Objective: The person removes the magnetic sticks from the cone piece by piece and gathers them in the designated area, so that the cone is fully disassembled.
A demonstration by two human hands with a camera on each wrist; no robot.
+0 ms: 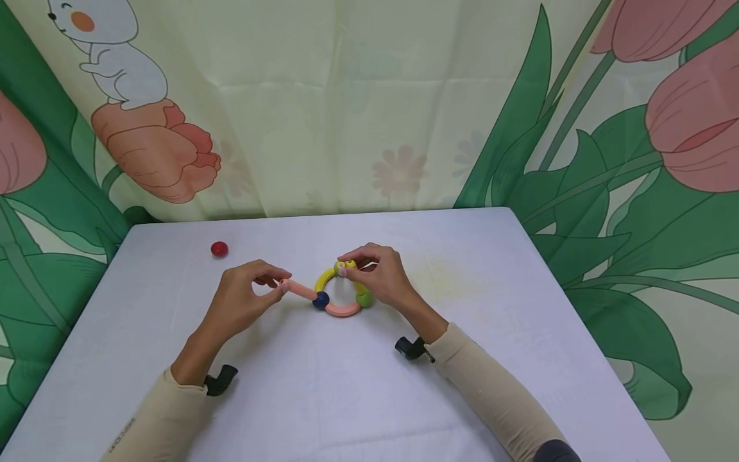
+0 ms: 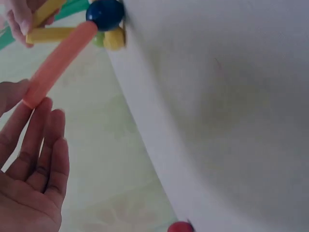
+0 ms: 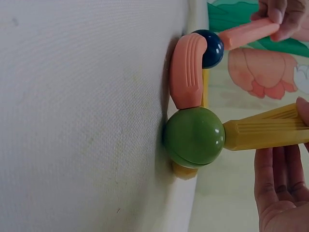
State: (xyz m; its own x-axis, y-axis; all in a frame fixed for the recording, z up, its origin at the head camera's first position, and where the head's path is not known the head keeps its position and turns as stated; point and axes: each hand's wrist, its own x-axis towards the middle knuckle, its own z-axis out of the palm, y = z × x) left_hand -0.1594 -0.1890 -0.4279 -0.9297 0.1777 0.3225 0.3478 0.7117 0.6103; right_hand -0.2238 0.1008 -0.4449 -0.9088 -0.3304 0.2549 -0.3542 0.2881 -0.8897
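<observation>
The left hand (image 1: 242, 296) pinches the outer end of a straight pink stick (image 1: 300, 290), whose other end meets a dark blue ball (image 1: 320, 300). From that ball a curved pink piece (image 1: 343, 310) runs to a green ball (image 1: 364, 299), and a curved yellow piece (image 1: 324, 280) rises on the left, so the pieces form a ring. At the top, the right hand (image 1: 383, 276) grips the yellow pieces near a yellow-green ball (image 1: 340, 267). In the right wrist view, a yellow stick (image 3: 265, 133) slants from the green ball (image 3: 194, 137) to the right hand's fingers.
A red ball (image 1: 219, 249) lies alone toward the table's back left. The white-covered table (image 1: 346, 398) ends at a printed curtain (image 1: 346, 128) behind it. Black wrist-worn devices are at both wrists.
</observation>
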